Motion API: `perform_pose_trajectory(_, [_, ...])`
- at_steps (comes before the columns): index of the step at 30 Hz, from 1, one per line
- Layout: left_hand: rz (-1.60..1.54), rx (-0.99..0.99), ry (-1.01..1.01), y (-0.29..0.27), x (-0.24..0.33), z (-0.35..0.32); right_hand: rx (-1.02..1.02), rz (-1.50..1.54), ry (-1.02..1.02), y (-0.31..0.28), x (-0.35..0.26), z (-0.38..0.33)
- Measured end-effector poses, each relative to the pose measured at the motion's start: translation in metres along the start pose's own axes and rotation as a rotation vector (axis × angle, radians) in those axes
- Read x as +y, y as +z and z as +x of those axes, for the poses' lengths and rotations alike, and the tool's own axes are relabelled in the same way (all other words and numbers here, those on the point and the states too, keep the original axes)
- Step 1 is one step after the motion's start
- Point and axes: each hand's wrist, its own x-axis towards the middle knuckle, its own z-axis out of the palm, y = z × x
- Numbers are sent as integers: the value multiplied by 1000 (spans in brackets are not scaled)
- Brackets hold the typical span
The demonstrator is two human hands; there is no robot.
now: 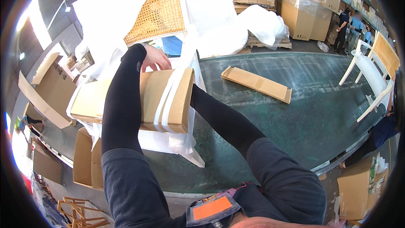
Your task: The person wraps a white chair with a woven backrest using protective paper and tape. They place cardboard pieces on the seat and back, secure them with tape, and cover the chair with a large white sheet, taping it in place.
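Right of the wrapped cardboard piece (139, 101), the green table (295, 118) lies open; only a flat cardboard strip (256, 83) interrupts, while white foam sheeting (219, 12) apparently crowds behind.

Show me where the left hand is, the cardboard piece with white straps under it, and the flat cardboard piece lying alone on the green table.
left hand (155, 58): head view, back of the hand.
strapped cardboard piece (147, 97): head view, brown top face.
flat cardboard piece (256, 83): head view, middle of its top.

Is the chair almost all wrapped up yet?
Partly. A cardboard sleeve is already on the white chair, with white strap wrapped around it. The left hand rests on the sleeve's top; the right hand is hidden behind it. The cane back shows bare, and another cardboard piece lies unused.
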Motion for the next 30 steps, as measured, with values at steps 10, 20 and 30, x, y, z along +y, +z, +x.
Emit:
perform_pose_trajectory(10, [241, 218, 32, 3, 24, -13, -332, 211, 246, 2, -14, -16])
perform_pose_trajectory(20, [-268, 620, 858, -22, -26, -59, 256, -848, -232, 34, -99, -103])
perform_pose_trajectory(30, [421, 1049, 1123, 70, 124, -49, 97, -984, -43, 109, -222, -89])
